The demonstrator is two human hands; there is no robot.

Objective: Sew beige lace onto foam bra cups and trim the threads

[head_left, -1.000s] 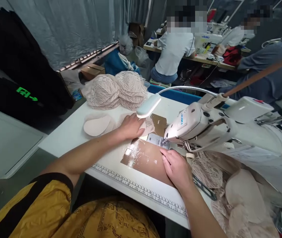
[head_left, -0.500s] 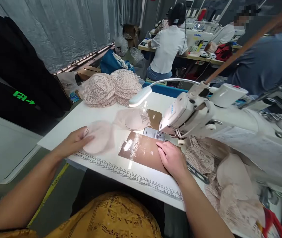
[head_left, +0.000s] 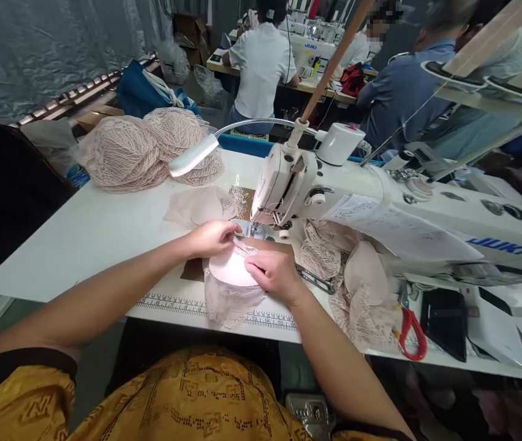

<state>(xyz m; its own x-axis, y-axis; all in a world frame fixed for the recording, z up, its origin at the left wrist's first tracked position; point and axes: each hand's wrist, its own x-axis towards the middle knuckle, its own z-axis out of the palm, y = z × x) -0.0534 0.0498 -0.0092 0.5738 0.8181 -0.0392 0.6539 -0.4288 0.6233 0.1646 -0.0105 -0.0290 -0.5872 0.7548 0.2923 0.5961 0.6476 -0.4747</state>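
Note:
Just in front of the sewing machine's needle (head_left: 253, 229), a pale pink bra cup (head_left: 231, 269) with sheer lace trailing off its near side lies over the brown plate (head_left: 192, 269). My left hand (head_left: 215, 237) pinches the cup's far edge beside the presser foot. On the right edge, my right hand (head_left: 274, 272) grips the same piece between thumb and fingers. Another sheer piece with a cup (head_left: 203, 207) rests flat on the table to the left of the needle. The white sewing machine (head_left: 334, 190) stands to the right of both.
Stacked lace cups (head_left: 123, 153) sit at the back left under a lamp (head_left: 194, 156). Lace pieces (head_left: 362, 275) are heaped right of the needle, near a thread snipper (head_left: 315, 278), red-handled scissors (head_left: 412, 334) and a dark phone (head_left: 445, 321). A printed ruler (head_left: 169, 303) runs along the front edge. Co-workers sit beyond.
My left hand has brought the cup from the left to the needle area. My right hand, earlier resting on the brown plate, now holds the cup too. The view has swung right.

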